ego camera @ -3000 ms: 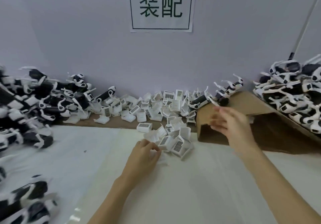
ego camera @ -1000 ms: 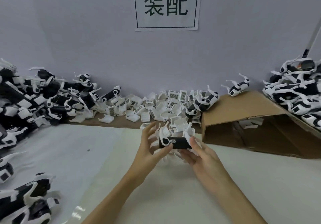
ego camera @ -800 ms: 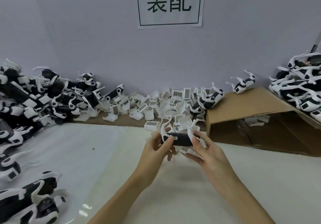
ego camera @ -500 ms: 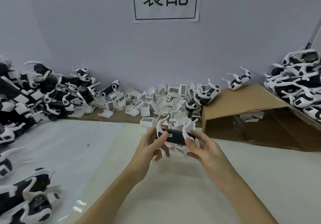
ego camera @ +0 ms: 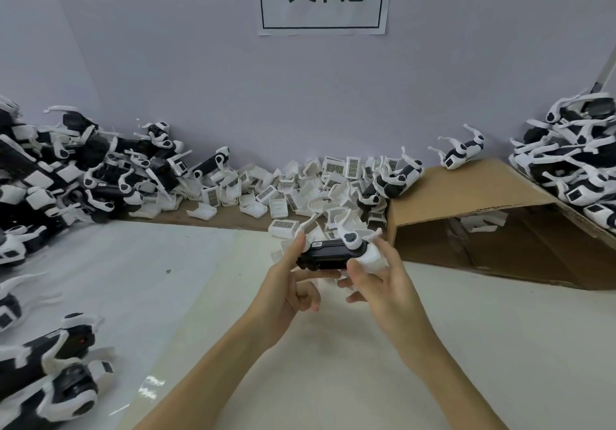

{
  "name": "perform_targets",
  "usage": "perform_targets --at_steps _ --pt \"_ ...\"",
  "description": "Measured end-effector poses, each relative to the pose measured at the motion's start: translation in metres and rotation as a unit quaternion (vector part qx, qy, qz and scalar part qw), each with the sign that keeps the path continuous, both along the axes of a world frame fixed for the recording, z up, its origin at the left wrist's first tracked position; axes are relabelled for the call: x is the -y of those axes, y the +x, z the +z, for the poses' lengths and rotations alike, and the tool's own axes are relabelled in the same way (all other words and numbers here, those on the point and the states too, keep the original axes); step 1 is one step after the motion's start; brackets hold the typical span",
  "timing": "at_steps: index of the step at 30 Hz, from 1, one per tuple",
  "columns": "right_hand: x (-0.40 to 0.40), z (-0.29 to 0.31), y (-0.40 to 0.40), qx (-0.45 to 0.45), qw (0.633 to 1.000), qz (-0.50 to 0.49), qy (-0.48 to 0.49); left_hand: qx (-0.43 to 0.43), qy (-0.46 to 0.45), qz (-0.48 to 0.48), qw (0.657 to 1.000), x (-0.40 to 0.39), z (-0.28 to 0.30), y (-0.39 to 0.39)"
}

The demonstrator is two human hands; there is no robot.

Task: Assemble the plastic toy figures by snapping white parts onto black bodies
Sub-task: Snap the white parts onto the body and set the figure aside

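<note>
Both hands hold one toy figure above the white table. Its black body (ego camera: 328,256) lies level, with white legs sticking up at each end. My left hand (ego camera: 290,279) pinches the body's left end between thumb and fingers. My right hand (ego camera: 376,283) grips the right end, where a white part (ego camera: 368,256) sits against the body. A heap of loose white parts (ego camera: 306,189) with barcode labels lies just behind, against the wall.
Piles of black-and-white figures lie at the left (ego camera: 76,176), at the near left (ego camera: 50,363) and on the right (ego camera: 573,163). An open cardboard box (ego camera: 466,196) lies on its side at the right, with two figures on its top.
Three seconds ago my right hand reached to the box and my left into the white parts. Since then both came together on one black body, and a white part now sits at its right end.
</note>
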State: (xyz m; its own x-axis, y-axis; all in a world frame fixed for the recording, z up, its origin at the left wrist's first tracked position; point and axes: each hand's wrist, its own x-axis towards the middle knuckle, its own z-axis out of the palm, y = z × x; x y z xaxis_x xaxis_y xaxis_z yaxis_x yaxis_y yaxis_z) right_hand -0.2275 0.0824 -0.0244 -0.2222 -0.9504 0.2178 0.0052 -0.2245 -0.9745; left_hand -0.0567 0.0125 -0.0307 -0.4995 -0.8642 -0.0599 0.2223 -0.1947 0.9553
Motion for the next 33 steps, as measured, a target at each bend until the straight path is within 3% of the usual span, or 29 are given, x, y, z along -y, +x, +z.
perform_targets --at_steps 5,9,11,12,14,16,20,23,29,33 --pt "-0.003 0.001 0.001 0.005 0.993 -0.038 -0.111 0.013 -0.019 -0.030 0.999 -0.007 0.008 -0.004" --pt "-0.003 0.004 -0.007 0.074 0.992 -0.004 -0.106 0.121 -0.115 0.114 0.979 -0.016 0.002 -0.014" --pt "-0.005 0.003 -0.006 0.012 0.991 -0.035 -0.125 0.131 -0.195 0.220 0.947 -0.017 0.000 -0.016" --pt "-0.006 0.002 -0.005 -0.041 0.988 -0.056 -0.136 0.095 -0.226 0.232 0.941 -0.017 0.001 -0.015" --pt "-0.007 -0.003 0.000 -0.144 0.973 -0.089 -0.156 0.018 -0.261 0.159 0.952 -0.021 0.005 -0.012" --pt "-0.007 -0.011 0.004 -0.209 0.957 -0.108 -0.170 0.032 -0.300 0.095 0.949 -0.031 0.008 -0.013" --pt "-0.005 -0.020 0.007 -0.288 0.921 -0.153 -0.213 0.067 -0.366 0.135 0.918 -0.042 0.004 -0.024" --pt "-0.003 -0.016 0.004 -0.334 0.905 -0.136 -0.226 0.041 -0.354 0.135 0.925 -0.044 0.004 -0.026" --pt "-0.002 -0.006 -0.007 -0.484 0.842 -0.134 -0.198 -0.027 -0.222 0.132 0.966 -0.031 0.004 -0.019" --pt "-0.002 -0.011 -0.012 -0.491 0.844 -0.130 -0.174 -0.058 -0.206 0.101 0.972 -0.032 0.005 -0.019"
